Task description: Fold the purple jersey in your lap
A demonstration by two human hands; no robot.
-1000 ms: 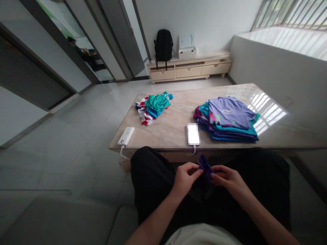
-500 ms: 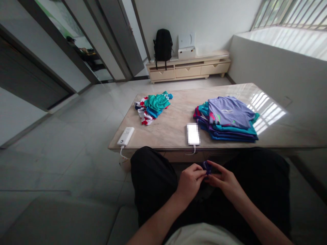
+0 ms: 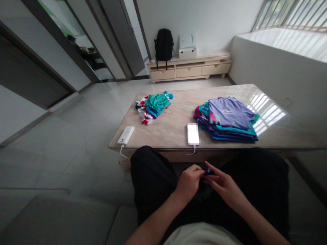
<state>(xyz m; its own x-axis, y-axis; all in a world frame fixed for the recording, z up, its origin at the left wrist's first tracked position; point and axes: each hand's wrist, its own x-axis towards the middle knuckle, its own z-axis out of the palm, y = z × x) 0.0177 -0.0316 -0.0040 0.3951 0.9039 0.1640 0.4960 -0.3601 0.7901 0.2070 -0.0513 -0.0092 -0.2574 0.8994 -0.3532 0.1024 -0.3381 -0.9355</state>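
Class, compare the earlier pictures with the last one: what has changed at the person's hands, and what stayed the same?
The left hand and right hand have drawn closer, and the purple cloth between them has bunched smaller, now mostly hidden. Neither hand let go. The shirt stack, the clothes heap and the power bank stayed where they were.

Two hands at lower middle: left hand (image 3: 188, 183), right hand (image 3: 224, 182). One purple cloth (image 3: 209, 171) between them. On one marble table (image 3: 168, 131): one folded clothing stack (image 3: 226, 120), right; one loose clothing pile (image 3: 153, 107), left; one power bank (image 3: 126, 135); one phone (image 3: 193, 133). One backpack (image 3: 164, 44), upper middle.
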